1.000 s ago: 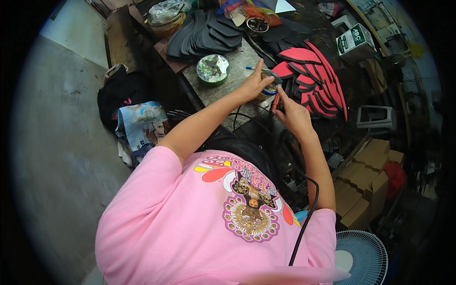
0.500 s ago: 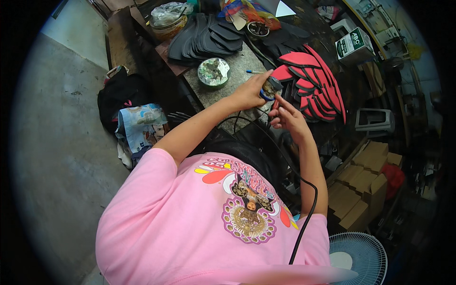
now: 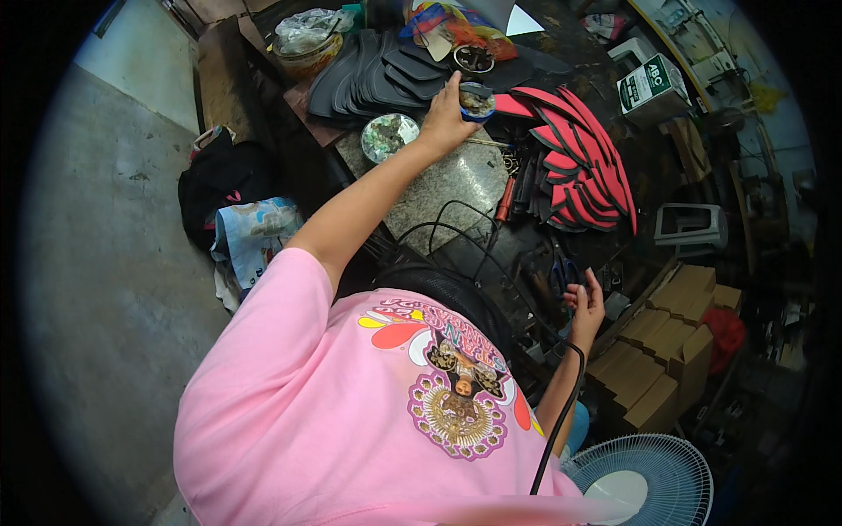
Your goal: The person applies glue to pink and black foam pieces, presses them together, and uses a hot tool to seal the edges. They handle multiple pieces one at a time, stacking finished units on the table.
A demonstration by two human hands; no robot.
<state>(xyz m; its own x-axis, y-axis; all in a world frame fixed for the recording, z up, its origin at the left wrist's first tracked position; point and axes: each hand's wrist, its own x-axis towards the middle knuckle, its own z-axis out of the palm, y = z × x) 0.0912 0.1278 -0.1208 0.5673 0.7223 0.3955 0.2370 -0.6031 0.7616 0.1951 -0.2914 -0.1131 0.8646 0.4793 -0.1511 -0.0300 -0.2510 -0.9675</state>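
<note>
I am viewing the left hand (image 3: 447, 124) clasping a blue-rimmed tub (image 3: 478, 104) at twelve o'clock. The right hand (image 3: 586, 313) is hovering empty, fingers half-open.

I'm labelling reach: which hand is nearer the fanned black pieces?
Left. The left hand is beside the black pieces, holding a container; the right hand is well away, near the cardboard boxes.

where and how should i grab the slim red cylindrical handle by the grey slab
Probably pinch the middle of the slim red cylindrical handle from above and the near side, with the bare right hand: it lies lengthwise, one end towards the person, while stacked red-and-black flat pieces lie to its right.
</note>
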